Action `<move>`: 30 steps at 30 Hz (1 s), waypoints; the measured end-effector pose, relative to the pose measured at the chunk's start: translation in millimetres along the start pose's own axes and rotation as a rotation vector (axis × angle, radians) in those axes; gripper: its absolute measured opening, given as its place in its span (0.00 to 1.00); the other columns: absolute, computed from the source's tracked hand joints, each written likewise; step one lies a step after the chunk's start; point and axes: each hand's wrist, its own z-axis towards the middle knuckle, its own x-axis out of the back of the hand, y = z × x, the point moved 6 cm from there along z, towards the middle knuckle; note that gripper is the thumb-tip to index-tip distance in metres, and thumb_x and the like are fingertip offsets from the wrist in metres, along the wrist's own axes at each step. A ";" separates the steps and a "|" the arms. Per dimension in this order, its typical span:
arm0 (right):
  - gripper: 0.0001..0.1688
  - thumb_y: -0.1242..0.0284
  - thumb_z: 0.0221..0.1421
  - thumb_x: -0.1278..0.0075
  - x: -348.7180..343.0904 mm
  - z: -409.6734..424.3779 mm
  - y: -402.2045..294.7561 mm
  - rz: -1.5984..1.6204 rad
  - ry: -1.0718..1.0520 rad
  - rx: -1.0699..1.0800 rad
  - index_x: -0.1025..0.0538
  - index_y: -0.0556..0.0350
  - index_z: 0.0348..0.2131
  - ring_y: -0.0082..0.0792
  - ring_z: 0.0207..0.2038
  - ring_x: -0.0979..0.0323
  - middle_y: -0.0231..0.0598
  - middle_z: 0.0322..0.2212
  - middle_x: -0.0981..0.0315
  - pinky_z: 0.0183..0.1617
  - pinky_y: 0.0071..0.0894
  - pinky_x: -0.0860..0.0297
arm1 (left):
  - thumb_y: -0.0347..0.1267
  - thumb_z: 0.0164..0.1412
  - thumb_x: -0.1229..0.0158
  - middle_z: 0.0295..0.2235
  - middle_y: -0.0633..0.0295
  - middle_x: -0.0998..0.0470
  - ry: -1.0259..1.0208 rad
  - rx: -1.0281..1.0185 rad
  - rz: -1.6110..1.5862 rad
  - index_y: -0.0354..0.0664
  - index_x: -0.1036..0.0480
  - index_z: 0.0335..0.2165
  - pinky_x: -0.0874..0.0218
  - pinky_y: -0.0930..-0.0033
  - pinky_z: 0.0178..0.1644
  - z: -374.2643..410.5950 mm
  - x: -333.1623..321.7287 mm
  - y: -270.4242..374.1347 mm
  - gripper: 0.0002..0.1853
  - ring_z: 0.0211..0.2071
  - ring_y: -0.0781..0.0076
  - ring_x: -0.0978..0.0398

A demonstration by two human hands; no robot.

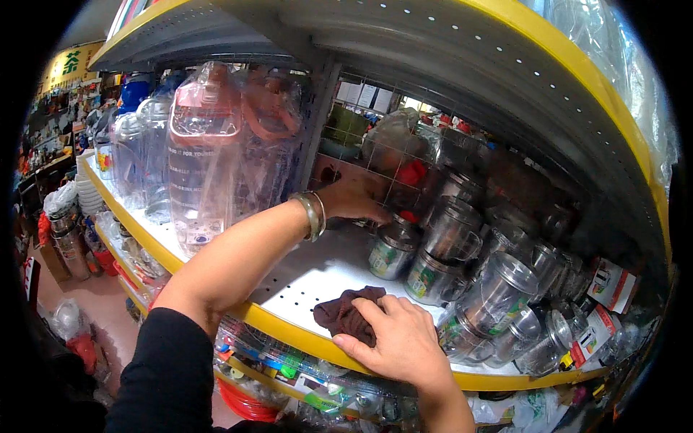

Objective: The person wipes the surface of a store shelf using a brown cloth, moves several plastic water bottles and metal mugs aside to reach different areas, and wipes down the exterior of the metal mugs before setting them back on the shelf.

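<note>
My right hand (398, 338) grips a crumpled dark brown cloth (346, 313) on the white metal shelf (289, 284), close to its yellow front edge. Deeper in, my left hand (354, 197), with bangles at the wrist, reaches to the shaded back of the shelf. Its fingertips are near the top of a stainless steel mug (391, 254) with a green label; whether they touch it is too dark to tell. Beside that mug, a steel mug with a clear handle (452, 230) is stacked on a labelled steel mug (433, 279).
Large clear bottles with pink lids (203, 157), wrapped in plastic, stand left of my left forearm. More wrapped steel mugs (509, 281) and boxed goods (595, 335) crowd the right. A wire grid (373, 146) backs the shelf; another shelf (411, 48) overhangs it. Packaged goods (325, 392) fill lower shelves.
</note>
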 end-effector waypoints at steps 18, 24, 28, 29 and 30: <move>0.26 0.50 0.57 0.48 -0.9 1.2 10.6 0.066 -0.015 -0.104 0.21 0.51 0.42 0.54 0.43 0.25 0.53 0.35 0.26 0.45 0.54 0.30 | 0.48 0.33 0.24 0.47 0.43 0.22 -0.055 0.172 0.076 0.32 0.28 0.51 0.32 0.58 0.54 -34.0 -22.9 90.4 0.47 0.48 0.50 0.23; 0.23 0.56 0.54 0.46 2.5 4.8 11.2 0.089 -0.021 -0.141 0.22 0.54 0.40 0.53 0.42 0.24 0.54 0.36 0.23 0.44 0.55 0.28 | 0.46 0.31 0.25 0.47 0.41 0.21 -0.144 0.121 0.179 0.31 0.28 0.51 0.32 0.62 0.54 -63.5 31.5 99.3 0.47 0.48 0.49 0.22; 0.21 0.61 0.53 0.46 5.7 7.0 17.3 0.133 0.115 -0.234 0.23 0.62 0.36 0.55 0.37 0.22 0.56 0.32 0.22 0.42 0.54 0.27 | 0.41 0.31 0.24 0.46 0.43 0.20 -0.152 0.069 0.238 0.32 0.27 0.50 0.31 0.60 0.52 -89.0 49.1 100.5 0.44 0.47 0.51 0.22; 0.20 0.62 0.53 0.46 6.9 5.0 20.4 0.154 0.177 -0.269 0.23 0.64 0.34 0.55 0.35 0.22 0.56 0.31 0.21 0.41 0.53 0.27 | 0.40 0.31 0.24 0.46 0.43 0.21 -0.140 0.010 0.208 0.32 0.29 0.51 0.32 0.59 0.52 -97.0 51.4 100.9 0.45 0.47 0.50 0.23; 0.18 0.63 0.53 0.46 7.8 2.6 26.5 0.255 0.295 -0.296 0.24 0.64 0.31 0.57 0.32 0.22 0.55 0.29 0.21 0.40 0.53 0.27 | 0.40 0.30 0.23 0.46 0.43 0.22 -0.132 -0.056 0.178 0.33 0.31 0.51 0.32 0.59 0.53 -102.3 52.1 102.8 0.47 0.48 0.50 0.24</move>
